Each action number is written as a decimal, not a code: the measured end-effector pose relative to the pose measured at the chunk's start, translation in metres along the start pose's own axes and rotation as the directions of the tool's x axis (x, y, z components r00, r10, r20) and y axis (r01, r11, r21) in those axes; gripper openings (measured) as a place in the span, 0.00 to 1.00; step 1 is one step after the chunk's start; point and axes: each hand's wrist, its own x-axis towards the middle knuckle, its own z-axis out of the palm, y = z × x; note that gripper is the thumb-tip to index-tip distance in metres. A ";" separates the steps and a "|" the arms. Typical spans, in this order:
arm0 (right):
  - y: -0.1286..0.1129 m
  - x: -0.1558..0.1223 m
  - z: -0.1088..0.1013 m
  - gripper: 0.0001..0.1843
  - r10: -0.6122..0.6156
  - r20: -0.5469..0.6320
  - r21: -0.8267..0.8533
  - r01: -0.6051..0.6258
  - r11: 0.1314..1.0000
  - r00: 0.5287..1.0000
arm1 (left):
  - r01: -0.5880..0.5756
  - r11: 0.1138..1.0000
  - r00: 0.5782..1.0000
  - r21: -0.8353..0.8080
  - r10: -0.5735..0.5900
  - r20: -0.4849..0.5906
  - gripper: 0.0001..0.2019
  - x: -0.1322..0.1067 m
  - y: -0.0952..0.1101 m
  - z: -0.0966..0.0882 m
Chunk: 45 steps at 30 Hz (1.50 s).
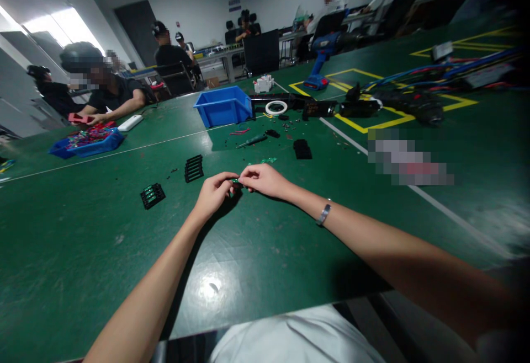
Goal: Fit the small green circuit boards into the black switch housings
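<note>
My left hand (214, 193) and my right hand (265, 180) meet over the green table, fingertips pinched on a small green piece (236, 181), mostly covered by the fingers. It resembles a little circuit board. More green pieces (270, 160) lie just beyond my right hand. Left of my left hand rests a black slotted frame (194, 169); farther left, a similar black holder (152, 196) has several green pieces in its slots. A flat black part (302, 149) lies beyond my right hand, and a slim screwdriver-like tool (252, 141) is farther back.
A blue bin (223, 108) stands behind the tools, with a white tape roll (276, 108) beside it. Farther right are a blue cordless drill (321, 59) and bundled cables (447, 70). At left, a co-worker (114, 95) sits behind a blue tray (101, 145) of wires.
</note>
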 end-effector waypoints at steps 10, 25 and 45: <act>-0.001 0.001 0.001 0.13 0.036 -0.032 0.057 -0.034 0.998 0.999 | -0.037 0.999 0.999 0.016 0.038 -0.003 0.17 -0.001 0.001 0.001; -0.007 0.000 -0.001 0.21 0.044 -0.030 0.028 -0.043 0.999 0.999 | -0.264 0.894 0.960 0.363 0.281 0.004 0.13 -0.007 0.005 0.006; -0.009 0.000 -0.003 0.22 0.051 0.002 0.040 -0.051 0.998 0.999 | -0.378 0.760 0.919 0.529 0.378 0.113 0.12 -0.008 0.007 0.002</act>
